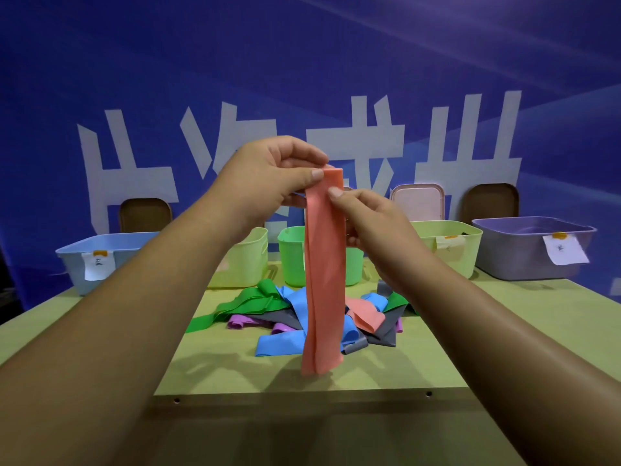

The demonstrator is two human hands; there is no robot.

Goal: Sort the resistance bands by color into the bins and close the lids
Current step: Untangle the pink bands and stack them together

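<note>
Pinching the pink band (324, 274) aloft, both hands' grips, left hand (272, 176) above right hand (366, 216).

Only 2 forearms and 2 hands of the person are in view. Both forearms are bare from the wrists down to the picture's lower edge, broad and smooth. The left hand (268, 176) and the right hand (373, 216) are bare too, with short, neatly trimmed nails on the thumbs.
</note>
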